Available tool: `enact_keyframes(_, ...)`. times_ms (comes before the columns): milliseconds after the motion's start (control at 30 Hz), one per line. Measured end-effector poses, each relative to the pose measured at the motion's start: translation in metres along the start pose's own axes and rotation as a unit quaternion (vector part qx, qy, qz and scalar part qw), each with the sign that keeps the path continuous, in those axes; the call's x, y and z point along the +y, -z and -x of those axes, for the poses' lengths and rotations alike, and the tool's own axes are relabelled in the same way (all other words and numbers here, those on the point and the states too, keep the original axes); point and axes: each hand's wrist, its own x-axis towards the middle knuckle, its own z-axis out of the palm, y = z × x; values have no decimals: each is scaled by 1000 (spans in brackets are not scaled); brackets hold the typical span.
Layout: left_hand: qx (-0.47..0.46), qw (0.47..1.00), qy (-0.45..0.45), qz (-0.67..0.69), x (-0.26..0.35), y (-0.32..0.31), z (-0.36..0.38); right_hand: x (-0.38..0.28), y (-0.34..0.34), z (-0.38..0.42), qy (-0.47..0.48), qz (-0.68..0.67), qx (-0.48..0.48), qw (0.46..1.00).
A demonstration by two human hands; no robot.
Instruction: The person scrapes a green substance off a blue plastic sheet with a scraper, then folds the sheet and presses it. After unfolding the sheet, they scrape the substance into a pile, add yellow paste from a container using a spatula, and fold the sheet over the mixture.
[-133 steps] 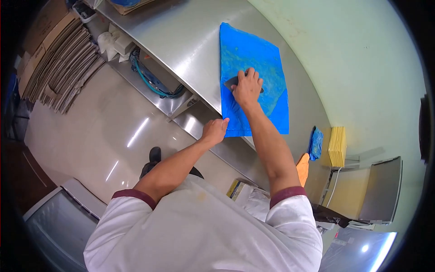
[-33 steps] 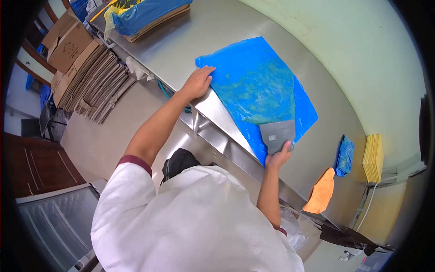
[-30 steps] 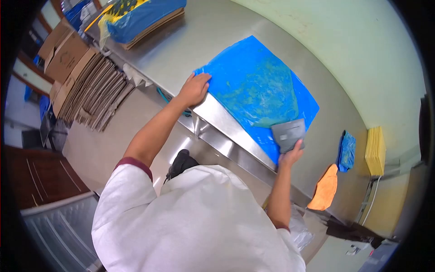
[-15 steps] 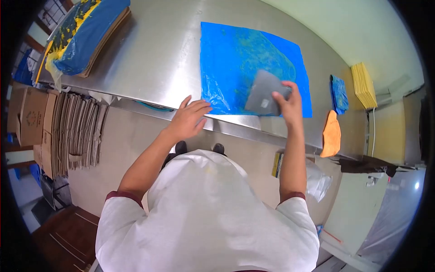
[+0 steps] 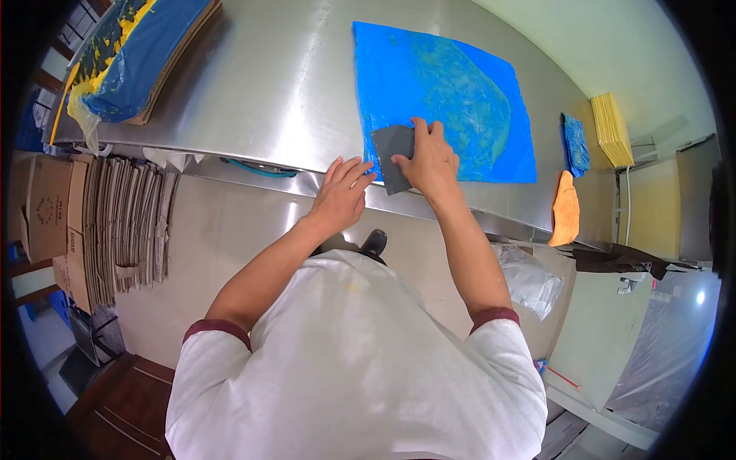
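Observation:
A blue plastic sheet (image 5: 383, 77) lies flat on the metal table, with a rounded greenish smeared patch over its middle and right. My right hand (image 5: 433, 159) grips a flat dark grey scraper (image 5: 395, 149), thumb on its near face and fingers over its far side. The scraper stands tilted over the sheet's lower left part, near the front edge. My left hand (image 5: 341, 193) is open, its fingertips resting at the sheet's lower left corner, just left of the scraper.
At the far left of the metal table (image 5: 253, 84) lies a blue-wrapped stack (image 5: 146, 65) smeared with yellow. An orange cloth-like piece (image 5: 565, 211), a folded blue piece (image 5: 575, 144) and a yellow stack (image 5: 611, 130) lie at the right. Flattened cardboard (image 5: 130, 222) stands below left.
My right hand has moved left with the scraper, from the sheet's lower middle to its lower left. My left hand stays by the corner. The view has shifted slightly.

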Motion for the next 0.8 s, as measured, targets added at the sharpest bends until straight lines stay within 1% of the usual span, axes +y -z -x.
enact_keyframes(33, 6, 1000, 2, -2, 1, -3, 2, -3, -1, 1, -13, 27, -16, 999)
enact_keyframes(133, 18, 1000, 1, -15, 2, -10, 4, -6, -6, -1, 0, 30, -18, 999)
enact_keyframes(233, 22, 999, 6, -46, 2, -14, 7, -2, -13, -3, 30, 39, 3, 999)
enact_keyframes(367, 37, 996, 19, -75, 0, -23, 6, 30, -10, -8, 11, 76, 49, 996)
enact_keyframes(467, 51, 995, 8, -81, -5, -29, 7, 57, -7, -11, 0, 104, 81, 991)
enact_keyframes(633, 46, 995, 18, -85, 0, -25, 6, 95, 4, -24, -21, 154, 113, 981)
enact_keyframes(733, 47, 995, 17, -88, 1, -23, 6, 89, 14, -27, -13, 129, 92, 987)
enact_keyframes(800, 52, 994, 21, -89, 1, -23, 4, 67, 16, -22, 13, 77, 65, 995)
